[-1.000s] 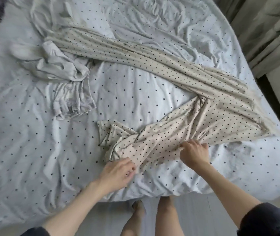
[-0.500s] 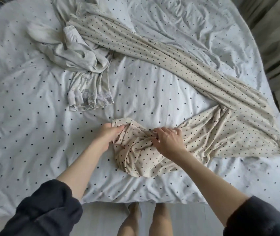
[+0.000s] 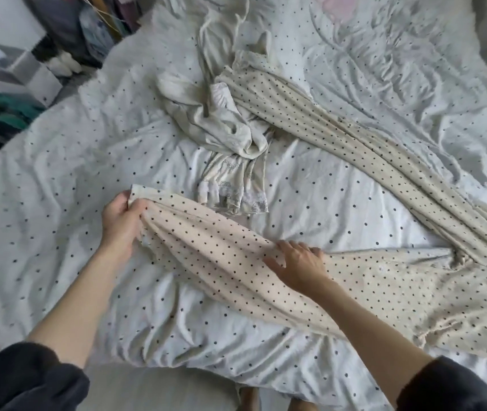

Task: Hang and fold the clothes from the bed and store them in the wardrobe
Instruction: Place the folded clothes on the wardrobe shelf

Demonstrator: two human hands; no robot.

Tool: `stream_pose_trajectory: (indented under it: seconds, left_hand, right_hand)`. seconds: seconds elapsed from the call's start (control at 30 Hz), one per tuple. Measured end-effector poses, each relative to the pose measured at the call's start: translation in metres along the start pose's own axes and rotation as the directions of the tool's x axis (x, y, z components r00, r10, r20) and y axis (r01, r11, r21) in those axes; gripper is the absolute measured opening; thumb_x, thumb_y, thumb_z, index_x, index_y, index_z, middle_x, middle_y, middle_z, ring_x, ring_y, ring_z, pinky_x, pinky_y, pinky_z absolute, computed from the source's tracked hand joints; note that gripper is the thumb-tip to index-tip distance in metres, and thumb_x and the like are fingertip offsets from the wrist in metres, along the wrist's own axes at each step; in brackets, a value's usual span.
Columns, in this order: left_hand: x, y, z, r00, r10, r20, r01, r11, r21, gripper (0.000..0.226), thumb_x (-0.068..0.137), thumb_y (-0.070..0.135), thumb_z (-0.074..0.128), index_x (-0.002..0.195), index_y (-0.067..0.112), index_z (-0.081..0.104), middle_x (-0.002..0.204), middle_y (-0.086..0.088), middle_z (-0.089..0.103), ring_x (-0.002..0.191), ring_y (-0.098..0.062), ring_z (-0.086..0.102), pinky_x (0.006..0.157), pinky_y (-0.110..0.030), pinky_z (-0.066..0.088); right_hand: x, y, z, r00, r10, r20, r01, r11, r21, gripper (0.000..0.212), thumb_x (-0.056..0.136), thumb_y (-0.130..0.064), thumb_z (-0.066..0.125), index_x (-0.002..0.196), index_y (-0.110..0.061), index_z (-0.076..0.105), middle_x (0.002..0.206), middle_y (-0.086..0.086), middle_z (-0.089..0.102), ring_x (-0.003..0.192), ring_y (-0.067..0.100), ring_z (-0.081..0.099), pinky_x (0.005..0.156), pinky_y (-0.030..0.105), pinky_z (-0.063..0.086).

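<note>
Your left hand (image 3: 120,221) grips one end of the cream polka-dot garment (image 3: 364,280), fingers and thumb curled round a bunched edge at centre left of the frame. Your right hand (image 3: 300,264) lies flat on the same garment near the centre, fingers straight and spread, pressing the cloth to the bed (image 3: 58,173). The two hands are apart.

The garment is cream with small dark dots. It runs from your left hand toward the lower right, wrinkled lengthwise, then doubles back at the right edge as a long narrow band rising to the upper centre. It lies on the bed's white dotted cover throughout.

A second, crumpled pale garment (image 3: 230,149) with a faint print lies at upper centre, touching the band's upper end. Both sleeves (image 3: 28,381) are dark.
</note>
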State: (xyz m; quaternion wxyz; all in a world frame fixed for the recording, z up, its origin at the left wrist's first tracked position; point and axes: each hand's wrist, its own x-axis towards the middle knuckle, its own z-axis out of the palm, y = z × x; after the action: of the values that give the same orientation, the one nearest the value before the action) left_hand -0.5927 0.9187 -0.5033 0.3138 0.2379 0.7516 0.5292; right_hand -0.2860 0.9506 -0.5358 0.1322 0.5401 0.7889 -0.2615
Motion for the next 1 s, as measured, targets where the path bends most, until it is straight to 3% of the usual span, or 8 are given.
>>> stream_pose_trajectory:
  seconds: [0.17, 0.33, 0.4, 0.5, 0.6, 0.77, 0.9, 1.0]
  left_hand:
    - [0.003, -0.023, -0.017, 0.999, 0.019, 0.048, -0.023, 0.995, 0.096, 0.016, 0.090, 0.000, 0.053, 0.101, 0.006, 0.062, 0.084, 0.001, 0.063, 0.072, -0.006, 0.056, 0.064, -0.013, 0.046]
    - [0.028, -0.026, -0.023, 0.995, 0.082, -0.061, -0.074, 0.989, 0.124, 0.009, 0.089, 0.001, 0.053, 0.088, 0.007, 0.060, 0.073, 0.003, 0.059, 0.067, -0.009, 0.050, 0.062, -0.024, 0.041]
    - [0.040, -0.026, -0.017, 0.994, 0.083, -0.076, -0.071, 0.986, 0.149, 0.007, 0.089, 0.004, 0.055, 0.088, 0.007, 0.060, 0.073, 0.006, 0.059, 0.069, -0.010, 0.051, 0.063, -0.024, 0.041]
    - [0.056, -0.033, 0.002, 0.997, 0.024, -0.069, -0.003, 0.958, 0.288, 0.014, 0.091, 0.005, 0.054, 0.102, 0.007, 0.063, 0.097, -0.003, 0.066, 0.087, -0.014, 0.056, 0.079, -0.024, 0.043]
    - [0.062, -0.032, 0.029, 0.998, -0.015, -0.068, 0.042, 0.911, 0.411, 0.029, 0.091, 0.002, 0.050, 0.120, 0.008, 0.056, 0.116, -0.010, 0.061, 0.098, -0.020, 0.056, 0.084, -0.024, 0.039]
    - [0.059, 0.001, 0.112, 0.974, 0.185, 0.132, -0.226, 0.863, 0.452, 0.033, 0.091, -0.006, 0.045, 0.120, 0.003, 0.054, 0.120, -0.012, 0.058, 0.104, -0.025, 0.055, 0.087, -0.023, 0.040]
    - [0.057, 0.022, 0.172, 0.918, 0.275, 0.286, -0.378, 0.826, 0.418, 0.034, 0.089, -0.010, 0.046, 0.118, 0.004, 0.056, 0.117, -0.009, 0.059, 0.098, -0.017, 0.054, 0.085, -0.021, 0.041]
    - [0.067, 0.037, 0.221, 0.860, 0.360, 0.363, -0.500, 0.737, 0.455, 0.034, 0.087, -0.010, 0.049, 0.118, 0.002, 0.057, 0.118, -0.012, 0.058, 0.108, -0.025, 0.052, 0.094, -0.026, 0.039]
  right_hand:
    - [0.033, -0.024, -0.015, 0.999, 0.015, 0.051, -0.021, 0.994, 0.108, 0.045, 0.093, -0.055, 0.043, 0.110, -0.017, 0.059, 0.101, 0.004, 0.068, 0.094, 0.021, 0.062, 0.101, 0.040, 0.035]
    - [0.062, -0.048, -0.036, 0.977, -0.021, -0.212, 0.074, 0.966, 0.246, 0.022, 0.090, -0.031, 0.061, 0.087, -0.009, 0.064, 0.082, 0.008, 0.068, 0.078, 0.029, 0.062, 0.090, 0.039, 0.043]
    - [0.072, -0.049, -0.040, 0.974, -0.030, -0.226, 0.083, 0.970, 0.228, 0.022, 0.090, -0.031, 0.060, 0.090, -0.010, 0.066, 0.087, 0.006, 0.069, 0.080, 0.027, 0.062, 0.092, 0.038, 0.041]
    - [0.084, -0.040, -0.042, 0.989, -0.066, -0.135, 0.095, 0.970, 0.224, 0.028, 0.092, -0.041, 0.055, 0.099, -0.015, 0.064, 0.098, 0.001, 0.067, 0.087, 0.019, 0.062, 0.095, 0.037, 0.041]
    - [0.095, -0.022, -0.049, 0.965, -0.098, -0.244, 0.144, 0.974, 0.177, 0.032, 0.093, -0.035, 0.053, 0.118, -0.016, 0.059, 0.118, 0.001, 0.061, 0.108, 0.018, 0.056, 0.099, 0.040, 0.040]
    - [0.129, 0.033, -0.091, 0.870, -0.010, -0.493, 0.021, 1.000, 0.017, 0.035, 0.094, -0.021, 0.051, 0.129, -0.016, 0.051, 0.131, 0.006, 0.052, 0.121, 0.026, 0.044, 0.098, 0.042, 0.030]
    - [0.159, 0.069, -0.113, 0.850, 0.064, -0.523, -0.126, 0.988, -0.084, 0.046, 0.093, -0.031, 0.051, 0.135, -0.017, 0.038, 0.136, 0.007, 0.040, 0.123, 0.028, 0.037, 0.097, 0.043, 0.029]
    - [0.185, 0.097, -0.124, 0.861, 0.129, -0.492, -0.205, 0.973, -0.104, 0.055, 0.092, -0.040, 0.049, 0.139, -0.018, 0.030, 0.141, 0.006, 0.034, 0.127, 0.027, 0.033, 0.099, 0.044, 0.027]
